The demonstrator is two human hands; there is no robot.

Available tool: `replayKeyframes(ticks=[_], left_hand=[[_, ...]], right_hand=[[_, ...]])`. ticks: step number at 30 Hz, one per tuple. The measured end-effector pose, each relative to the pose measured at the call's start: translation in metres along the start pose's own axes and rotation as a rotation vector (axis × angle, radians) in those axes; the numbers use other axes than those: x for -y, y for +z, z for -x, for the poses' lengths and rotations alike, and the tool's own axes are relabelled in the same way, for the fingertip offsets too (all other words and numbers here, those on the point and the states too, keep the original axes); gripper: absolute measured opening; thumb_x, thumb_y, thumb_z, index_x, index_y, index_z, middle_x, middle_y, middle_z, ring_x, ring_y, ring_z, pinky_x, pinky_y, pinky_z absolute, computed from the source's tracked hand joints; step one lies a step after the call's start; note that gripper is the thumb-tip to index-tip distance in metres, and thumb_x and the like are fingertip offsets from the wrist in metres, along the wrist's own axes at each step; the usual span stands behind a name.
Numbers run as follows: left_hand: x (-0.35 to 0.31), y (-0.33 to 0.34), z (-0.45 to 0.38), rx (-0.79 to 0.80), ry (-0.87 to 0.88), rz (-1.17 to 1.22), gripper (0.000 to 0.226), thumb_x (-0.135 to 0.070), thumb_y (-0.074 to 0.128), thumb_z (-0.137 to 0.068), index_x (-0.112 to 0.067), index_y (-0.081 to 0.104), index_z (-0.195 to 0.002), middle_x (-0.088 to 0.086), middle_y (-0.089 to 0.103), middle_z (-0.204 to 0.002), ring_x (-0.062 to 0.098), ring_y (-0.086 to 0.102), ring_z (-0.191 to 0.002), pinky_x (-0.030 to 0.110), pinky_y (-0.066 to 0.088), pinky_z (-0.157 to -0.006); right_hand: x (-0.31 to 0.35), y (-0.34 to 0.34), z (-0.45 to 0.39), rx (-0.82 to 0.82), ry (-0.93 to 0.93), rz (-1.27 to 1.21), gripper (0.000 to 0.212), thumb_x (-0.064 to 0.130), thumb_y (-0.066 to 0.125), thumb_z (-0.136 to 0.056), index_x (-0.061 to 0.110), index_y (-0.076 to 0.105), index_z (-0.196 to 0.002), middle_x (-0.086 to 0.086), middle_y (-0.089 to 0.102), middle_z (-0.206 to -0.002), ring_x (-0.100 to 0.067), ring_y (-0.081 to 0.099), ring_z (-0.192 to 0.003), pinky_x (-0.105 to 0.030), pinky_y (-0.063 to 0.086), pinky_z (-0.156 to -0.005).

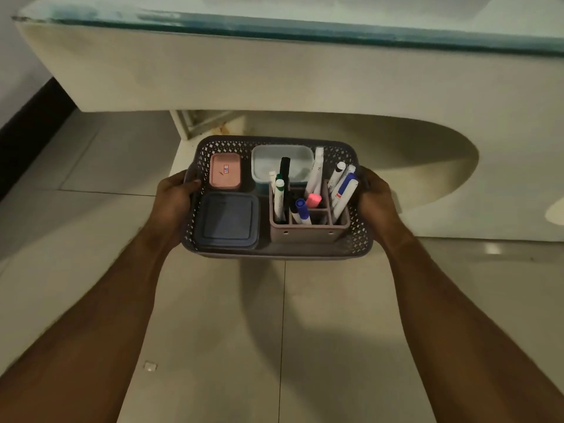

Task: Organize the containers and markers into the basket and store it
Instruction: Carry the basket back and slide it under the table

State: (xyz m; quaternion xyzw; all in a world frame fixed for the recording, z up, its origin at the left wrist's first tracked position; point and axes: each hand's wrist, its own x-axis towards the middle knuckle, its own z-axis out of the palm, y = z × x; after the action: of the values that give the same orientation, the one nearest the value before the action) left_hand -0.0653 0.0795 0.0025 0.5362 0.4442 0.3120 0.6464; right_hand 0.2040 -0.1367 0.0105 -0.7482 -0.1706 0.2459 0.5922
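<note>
- Left hand: my fingers wrap under the basket's left short end, thumb hooked over the rim, taking half the load so the basket stays level.
- Basket: perforated grey, carried in the air over the tiled floor, just short of the glass-topped worktop; judged on its way to storage beneath it.
- Pink container: lidded, far-left corner of the basket.
- Blue container: lidded, near-left corner, flat so nothing slides.
- Clear container: far edge, middle, partly hidden behind marker tips.
- Marker holder: near-right corner, markers standing upright in its compartments; exact count hard to make out.
- Right hand: my fingers grip the right short end, mostly hidden behind the basket wall.
- Storage spot: dim under the worktop, not clearly visible.
</note>
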Motion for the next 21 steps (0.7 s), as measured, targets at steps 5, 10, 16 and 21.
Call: replayKeyframes(ticks=[5,10,16,21], left_hand=[[-0.006,0.006,-0.022,-0.013,-0.029,-0.035,0.034,0.005,0.052,-0.094,-0.013,0.08,-0.094,0.002,0.08,-0.086,0.018,0.077,-0.078,0.028,0.061,-0.065],[-0.012,0.015,-0.04,-0.017,-0.055,-0.047,0.026,-0.004,0.057,-0.096,-0.016,0.079,-0.089,-0.005,0.079,-0.081,0.009,0.075,-0.071,0.023,0.058,-0.06],[-0.016,0.02,-0.039,-0.14,0.054,-0.196,0.017,-0.029,0.064,-0.091,-0.016,0.073,-0.084,0.009,0.071,-0.095,0.022,0.066,-0.091,0.048,0.056,-0.096],[0.004,0.033,0.023,-0.489,0.77,-0.799,0.043,-0.037,0.055,-0.102,-0.005,0.06,-0.13,0.015,0.063,-0.128,0.029,0.056,-0.122,0.035,0.042,-0.106]], right_hand=[[0.003,0.006,-0.028,-0.006,-0.026,0.085,0.027,0.007,0.053,-0.099,0.014,0.074,-0.112,0.01,0.077,-0.091,0.002,0.072,-0.073,-0.01,0.052,-0.06],[0.002,0.008,-0.047,-0.024,0.035,0.094,0.027,0.011,0.052,-0.097,0.015,0.075,-0.111,-0.002,0.079,-0.098,-0.018,0.075,-0.089,-0.025,0.055,-0.072],[0.011,0.006,-0.047,-0.195,-0.011,0.128,0.023,0.019,0.055,-0.102,0.01,0.076,-0.103,-0.009,0.078,-0.1,-0.02,0.069,-0.085,-0.027,0.057,-0.08],[0.006,0.011,0.022,-0.636,-0.581,0.37,0.035,0.026,0.049,-0.107,0.003,0.063,-0.129,-0.012,0.064,-0.127,-0.02,0.058,-0.122,-0.02,0.044,-0.104]])
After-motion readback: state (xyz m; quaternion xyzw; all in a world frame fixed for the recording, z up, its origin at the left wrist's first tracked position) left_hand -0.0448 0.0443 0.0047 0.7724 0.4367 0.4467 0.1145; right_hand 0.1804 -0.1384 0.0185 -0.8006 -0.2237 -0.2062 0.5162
